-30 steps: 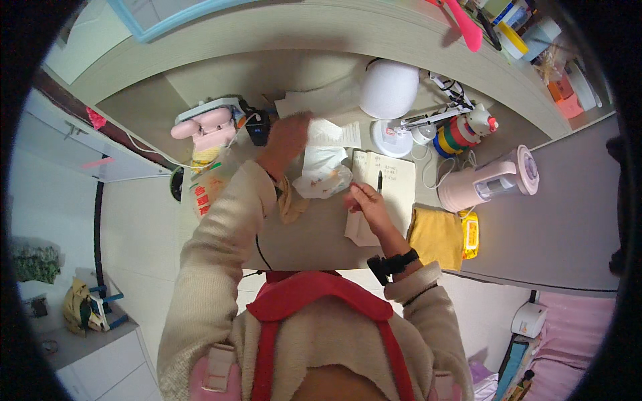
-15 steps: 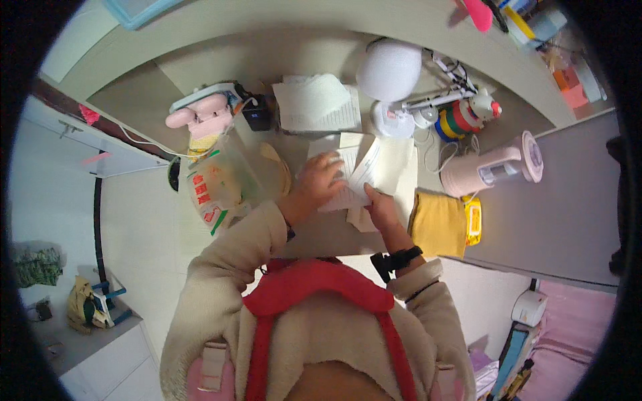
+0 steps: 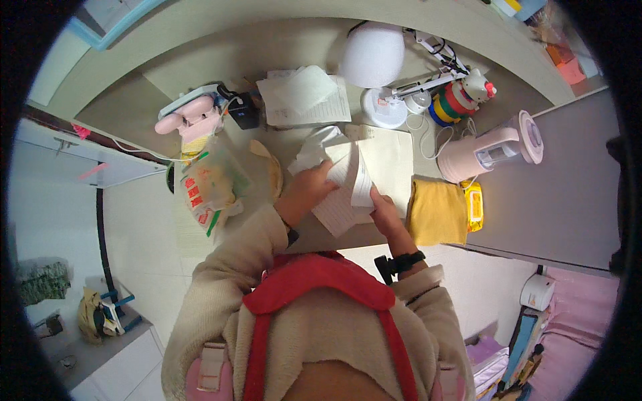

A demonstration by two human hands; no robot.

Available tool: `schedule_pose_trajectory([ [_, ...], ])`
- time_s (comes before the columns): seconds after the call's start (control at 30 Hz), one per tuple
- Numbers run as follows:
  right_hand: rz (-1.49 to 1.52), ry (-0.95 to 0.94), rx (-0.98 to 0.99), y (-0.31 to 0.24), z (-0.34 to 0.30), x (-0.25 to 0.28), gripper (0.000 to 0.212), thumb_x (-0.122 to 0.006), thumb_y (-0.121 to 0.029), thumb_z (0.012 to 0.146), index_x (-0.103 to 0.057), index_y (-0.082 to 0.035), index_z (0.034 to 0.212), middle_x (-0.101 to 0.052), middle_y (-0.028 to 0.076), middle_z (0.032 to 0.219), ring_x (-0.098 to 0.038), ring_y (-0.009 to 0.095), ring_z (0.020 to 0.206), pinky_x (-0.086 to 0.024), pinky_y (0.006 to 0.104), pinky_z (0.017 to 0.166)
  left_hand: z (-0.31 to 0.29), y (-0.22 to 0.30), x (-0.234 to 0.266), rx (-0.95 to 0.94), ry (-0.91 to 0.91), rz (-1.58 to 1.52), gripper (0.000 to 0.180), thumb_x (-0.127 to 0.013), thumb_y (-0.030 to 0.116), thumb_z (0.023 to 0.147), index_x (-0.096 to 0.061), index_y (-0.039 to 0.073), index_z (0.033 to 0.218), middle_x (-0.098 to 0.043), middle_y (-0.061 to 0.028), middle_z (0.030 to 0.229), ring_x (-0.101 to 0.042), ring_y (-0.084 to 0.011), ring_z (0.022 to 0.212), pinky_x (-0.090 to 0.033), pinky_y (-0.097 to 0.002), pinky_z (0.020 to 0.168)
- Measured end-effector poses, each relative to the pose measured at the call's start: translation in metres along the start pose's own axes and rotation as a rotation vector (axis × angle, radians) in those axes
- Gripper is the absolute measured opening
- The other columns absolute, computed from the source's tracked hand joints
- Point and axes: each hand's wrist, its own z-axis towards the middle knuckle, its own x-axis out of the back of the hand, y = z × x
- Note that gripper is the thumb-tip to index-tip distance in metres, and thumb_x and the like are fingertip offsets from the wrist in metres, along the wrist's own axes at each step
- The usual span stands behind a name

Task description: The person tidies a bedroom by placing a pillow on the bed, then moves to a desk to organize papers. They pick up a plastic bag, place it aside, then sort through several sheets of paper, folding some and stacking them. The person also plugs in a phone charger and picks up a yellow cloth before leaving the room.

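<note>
Several written sheets of paper [image 3: 336, 210] lie loosely stacked and tilted at the desk's front middle, partly under my hands. My left hand [image 3: 305, 192] grips the stack's left side, fingers bent over the paper. At the right, my right hand [image 3: 386, 212] pinches the lower edge of a curved, lifted sheet [image 3: 362, 184] between thumb and fingers. A crumpled white sheet [image 3: 319, 148] lies just beyond my left hand. Beneath and to the right is a blank cream-coloured page [image 3: 391, 152], flat on the desk. My palms hide part of the stack.
Left are a clear plastic bag [image 3: 217, 180] and pink object [image 3: 199, 110]. Behind lie another paper pile [image 3: 304, 100], a white desk lamp [image 3: 374, 57] and a ring-stacking toy [image 3: 458, 100]. Right are a pink kettle [image 3: 461, 157], folded yellow cloth [image 3: 438, 210] and yellow packet [image 3: 474, 206].
The sheets between my hands have turned and shifted; their lower corner now points toward me. The lifted sheet bends more upright. The whole view has shifted slightly.
</note>
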Motion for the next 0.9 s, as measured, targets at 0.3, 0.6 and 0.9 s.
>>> schedule_pose_trajectory([
  [0.3,-1.228,-0.063,0.051,-0.036,-0.009,0.008,0.048,-0.047,-0.045,0.083,-0.061,0.001,0.086,-0.063,0.013,0.072,-0.062,0.025,0.068,-0.049,0.0323,0.063,-0.054,-0.084,0.019,0.173,0.114,-0.13,0.022,-0.061,0.023,0.077,-0.054,0.003,0.083,-0.058,-0.0136,0.074,-0.056,-0.0256,0.065,-0.044,-0.0359,0.061],
  [0.6,-0.213,0.102,0.413,-0.137,0.071,-0.03,0.035,-0.067,-0.03,0.074,-0.059,0.002,0.086,-0.057,0.005,0.065,-0.054,0.012,0.054,-0.043,0.0259,0.049,-0.103,-0.107,0.039,0.413,0.403,-0.434,0.02,-0.058,0.018,0.08,-0.051,0.001,0.087,-0.054,-0.0065,0.07,-0.051,-0.016,0.065,-0.043,-0.0308,0.06],
  [0.9,-0.024,-0.04,0.117,-0.147,0.14,-0.058,0.02,-0.059,-0.024,0.08,-0.053,-0.006,0.08,-0.053,0.002,0.062,-0.049,0.011,0.048,-0.034,0.0232,0.039,-0.113,-0.097,0.039,0.474,0.435,-1.234,0.031,-0.058,0.012,0.077,-0.051,0.002,0.106,-0.059,-0.0067,0.089,-0.056,-0.0149,0.079,-0.046,-0.0271,0.067],
])
